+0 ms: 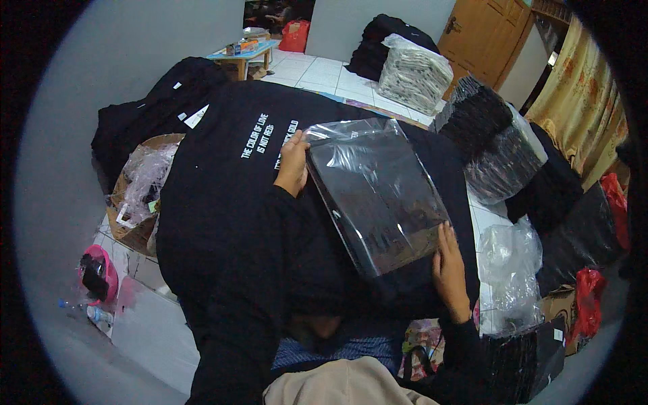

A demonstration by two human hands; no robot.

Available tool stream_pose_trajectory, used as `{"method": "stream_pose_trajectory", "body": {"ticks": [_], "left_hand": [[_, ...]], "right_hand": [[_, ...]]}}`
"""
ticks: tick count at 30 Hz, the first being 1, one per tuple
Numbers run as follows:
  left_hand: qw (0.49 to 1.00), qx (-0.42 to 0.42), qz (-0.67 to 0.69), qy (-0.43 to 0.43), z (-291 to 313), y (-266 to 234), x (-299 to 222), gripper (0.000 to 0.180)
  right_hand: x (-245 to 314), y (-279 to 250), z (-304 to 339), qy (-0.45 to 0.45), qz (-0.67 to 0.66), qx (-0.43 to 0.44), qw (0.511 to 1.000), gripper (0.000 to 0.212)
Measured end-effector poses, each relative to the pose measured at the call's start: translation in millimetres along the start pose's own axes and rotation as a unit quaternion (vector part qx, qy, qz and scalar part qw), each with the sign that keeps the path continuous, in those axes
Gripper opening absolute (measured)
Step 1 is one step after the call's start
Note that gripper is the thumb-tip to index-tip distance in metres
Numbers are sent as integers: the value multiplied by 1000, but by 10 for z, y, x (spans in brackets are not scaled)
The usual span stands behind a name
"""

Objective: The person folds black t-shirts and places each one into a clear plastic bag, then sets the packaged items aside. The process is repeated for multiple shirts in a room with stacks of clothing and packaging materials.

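A folded black garment lies flat inside a clear plastic bag [381, 196] that shines with reflections, tilted over a large black cloth [223, 196] with white printing on it. My left hand [293, 163] is closed on the bag's upper left edge, fingertips over the plastic. At the lower right corner my right hand [451, 270] grips the bag's edge, its fingers close together against the film. The undersides of both hands' grips are hidden.
Bagged black garments are stacked [496, 142] at right, with crumpled clear plastic [509, 263] nearer. Black clothes [158, 115] and a cardboard box [138, 233] of plastic wrap stand left. Further back are a white-wrapped bundle [415, 74], a low table [243, 56] and a wooden door [482, 37].
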State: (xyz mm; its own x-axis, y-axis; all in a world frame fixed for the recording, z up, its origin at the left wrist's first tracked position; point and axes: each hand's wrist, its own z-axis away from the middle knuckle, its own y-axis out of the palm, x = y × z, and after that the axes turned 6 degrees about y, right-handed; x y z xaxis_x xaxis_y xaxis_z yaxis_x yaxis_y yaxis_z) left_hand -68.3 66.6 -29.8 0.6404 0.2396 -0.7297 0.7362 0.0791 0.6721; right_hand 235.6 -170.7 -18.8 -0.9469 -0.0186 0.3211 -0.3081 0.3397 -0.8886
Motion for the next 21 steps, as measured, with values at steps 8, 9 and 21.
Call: {"method": "stream_pose_trajectory", "body": {"ticks": [8,9,21], "left_hand": [[992,29,124,-23,-192,-236,-239,28],[992,1,123,-37,-195,-250,-243,28],[994,84,69,4,-288,-259,-58,48]], "right_hand": [[326,-226,-16,-211,35,154,965,83],[301,-207,-49,-210,40,149,965,82],[515,-287,28,-220,-89,187,953,69]]}}
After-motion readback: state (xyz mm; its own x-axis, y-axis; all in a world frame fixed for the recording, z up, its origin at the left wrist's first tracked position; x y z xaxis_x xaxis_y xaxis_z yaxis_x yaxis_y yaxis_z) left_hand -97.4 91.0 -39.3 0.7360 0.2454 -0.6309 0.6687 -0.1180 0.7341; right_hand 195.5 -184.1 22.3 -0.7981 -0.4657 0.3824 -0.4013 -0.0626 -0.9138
